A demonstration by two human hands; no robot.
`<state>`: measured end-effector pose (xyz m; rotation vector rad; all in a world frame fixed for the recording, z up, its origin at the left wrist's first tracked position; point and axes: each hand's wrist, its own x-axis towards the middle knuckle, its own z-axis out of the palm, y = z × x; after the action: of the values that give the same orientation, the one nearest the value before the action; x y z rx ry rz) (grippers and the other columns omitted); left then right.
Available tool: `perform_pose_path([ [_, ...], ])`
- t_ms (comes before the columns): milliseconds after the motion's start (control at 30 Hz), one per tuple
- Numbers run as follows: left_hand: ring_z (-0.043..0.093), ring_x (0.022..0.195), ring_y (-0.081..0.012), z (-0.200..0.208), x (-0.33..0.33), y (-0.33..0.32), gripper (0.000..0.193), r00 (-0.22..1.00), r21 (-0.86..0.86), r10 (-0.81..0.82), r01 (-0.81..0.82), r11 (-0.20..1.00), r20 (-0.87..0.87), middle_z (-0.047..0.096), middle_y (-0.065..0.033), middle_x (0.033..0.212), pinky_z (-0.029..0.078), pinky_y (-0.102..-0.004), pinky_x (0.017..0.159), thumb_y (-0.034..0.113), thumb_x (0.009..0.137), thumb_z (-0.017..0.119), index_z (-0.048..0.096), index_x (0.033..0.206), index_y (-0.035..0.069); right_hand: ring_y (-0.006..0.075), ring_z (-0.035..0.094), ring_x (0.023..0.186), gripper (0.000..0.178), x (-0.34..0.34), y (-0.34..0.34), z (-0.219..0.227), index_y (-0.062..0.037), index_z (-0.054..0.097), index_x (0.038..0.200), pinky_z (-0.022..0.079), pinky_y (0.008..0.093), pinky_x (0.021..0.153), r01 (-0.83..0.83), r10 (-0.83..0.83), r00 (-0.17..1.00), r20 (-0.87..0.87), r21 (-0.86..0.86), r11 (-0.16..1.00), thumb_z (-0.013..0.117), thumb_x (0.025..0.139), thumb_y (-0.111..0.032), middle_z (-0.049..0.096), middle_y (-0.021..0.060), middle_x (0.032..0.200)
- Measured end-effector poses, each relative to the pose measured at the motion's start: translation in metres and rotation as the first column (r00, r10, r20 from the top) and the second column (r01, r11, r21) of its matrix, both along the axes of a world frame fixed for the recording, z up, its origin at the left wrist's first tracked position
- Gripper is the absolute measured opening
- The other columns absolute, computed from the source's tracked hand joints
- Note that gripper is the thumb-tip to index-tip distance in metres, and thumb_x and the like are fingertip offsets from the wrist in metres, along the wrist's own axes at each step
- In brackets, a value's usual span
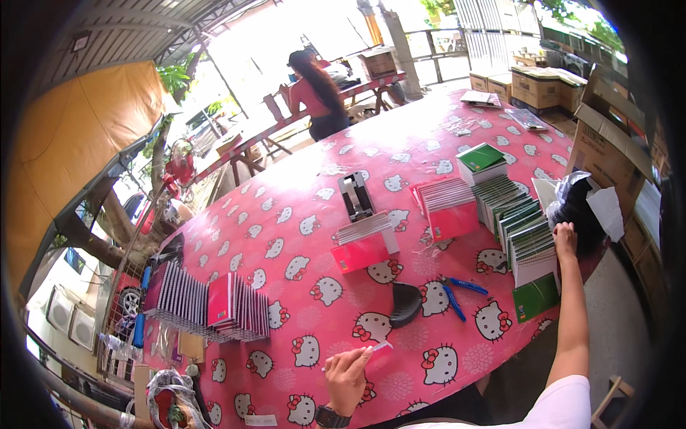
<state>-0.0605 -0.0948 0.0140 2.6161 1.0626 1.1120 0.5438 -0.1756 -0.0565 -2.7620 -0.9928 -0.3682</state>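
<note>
L hand is pinching a thin, flat, pale strip btwn thumb & fingers, strip jutting up-right past fingertips; R hand is curling loosely beside a crinkly black bundle, can't tell if it's gripping anything. Wire-bound green notebooks are standing just L of R hand; blue pliers & a ridged dark curved pc are lying btwn hands on shiny pink cloth
</note>
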Motion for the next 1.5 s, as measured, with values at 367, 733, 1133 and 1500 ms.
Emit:
perform_pose_path([
  [367, 0.061, 0.087, -0.0202, -0.013, -0.003, 0.022, 0.032, 0.998, -0.011, 0.035, -0.034, 0.999, 0.046, 0.066, -0.0036, 0.093, 0.042, -0.0339, 0.077, -0.004, 0.074, 0.061, 0.069, 0.101, 0.012, 0.0064, 0.041, 0.067, 0.036, -0.197, 0.006, 0.147, -0.0117, 0.053, 0.122, 0.036, 0.0227, 0.058, -0.356, 0.771, 0.445, -0.455, 0.700, 0.619, 0.042, 0.099, -0.037, 0.050, -0.0028, 0.083],
  [733, 0.060, 0.088, -0.0184, -0.008, -0.004, 0.018, 0.038, 0.998, -0.028, -0.045, 0.046, 0.999, 0.041, 0.066, -0.0012, 0.097, 0.041, -0.0335, 0.080, -0.004, 0.072, 0.062, 0.068, 0.106, 0.013, 0.0196, 0.061, 0.082, 0.020, -0.384, 0.075, 0.087, -0.0045, 0.064, 0.101, 0.049, 0.0295, 0.072, -0.615, 0.882, -0.018, -0.471, 0.700, 0.362, 0.062, 0.082, 0.003, 0.060, 0.0077, 0.094],
  [1133, 0.061, 0.085, -0.0232, -0.003, 0.002, 0.019, 0.031, 0.999, -0.091, 0.018, -0.014, 0.996, 0.042, 0.066, -0.0061, 0.091, 0.042, -0.0334, 0.078, 0.002, 0.077, 0.062, 0.066, 0.107, 0.010, 0.0181, 0.063, 0.079, 0.014, -0.370, 0.086, 0.074, -0.0031, 0.064, 0.101, 0.050, 0.0313, 0.069, -0.728, 0.783, -0.187, -0.593, 0.619, 0.295, 0.061, 0.088, -0.008, 0.063, 0.0109, 0.086],
  [1500, 0.058, 0.085, -0.0241, 0.002, 0.024, 0.012, 0.023, 0.997, -0.120, 0.052, -0.046, 0.992, 0.048, 0.063, -0.0041, 0.090, 0.043, -0.0357, 0.076, 0.012, 0.074, 0.071, 0.064, 0.095, 0.012, 0.0334, 0.061, 0.082, 0.023, -0.375, 0.099, 0.085, -0.0038, 0.057, 0.097, 0.048, 0.0401, 0.070, -0.894, 0.825, -0.152, -0.544, 0.431, 0.120, 0.063, 0.086, -0.023, 0.061, 0.0146, 0.087],
])
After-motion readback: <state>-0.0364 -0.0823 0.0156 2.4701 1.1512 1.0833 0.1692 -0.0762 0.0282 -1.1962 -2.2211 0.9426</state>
